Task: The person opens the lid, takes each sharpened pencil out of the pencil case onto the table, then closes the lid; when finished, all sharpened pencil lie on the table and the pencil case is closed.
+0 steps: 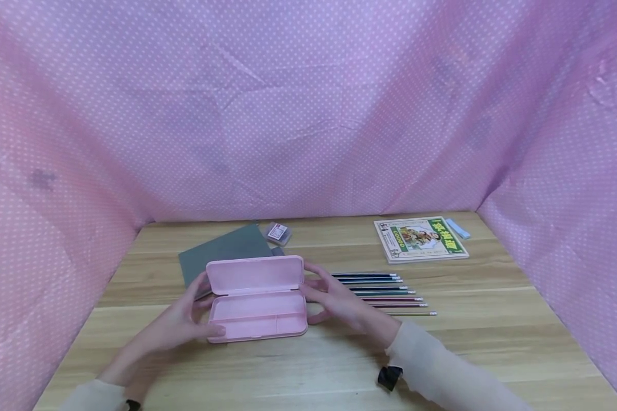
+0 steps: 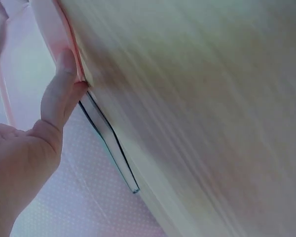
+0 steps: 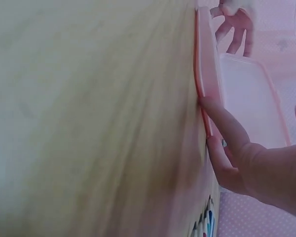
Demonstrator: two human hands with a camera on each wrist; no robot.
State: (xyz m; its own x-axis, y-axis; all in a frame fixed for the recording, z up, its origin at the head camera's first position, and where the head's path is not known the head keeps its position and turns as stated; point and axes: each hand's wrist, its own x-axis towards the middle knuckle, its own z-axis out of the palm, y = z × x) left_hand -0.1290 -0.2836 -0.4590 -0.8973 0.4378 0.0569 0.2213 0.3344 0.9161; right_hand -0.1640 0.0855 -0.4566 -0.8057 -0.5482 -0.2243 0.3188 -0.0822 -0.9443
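Note:
An open pink pencil case lies on the wooden table, lid raised at the back. One long compartment and two smaller front ones show in its base, with nothing in them. My left hand holds the left side, thumb at the front left corner and fingers near the lid's edge. On the opposite side my right hand holds the case's right end, its fingers spread between lid and base. In the right wrist view, fingertips of the right hand touch the case's side wall.
A grey-green notebook lies partly behind the case, near a small clear box with a white label. Several pencils lie in a row to the right. Farther back are an illustrated book and a light blue strip-like object.

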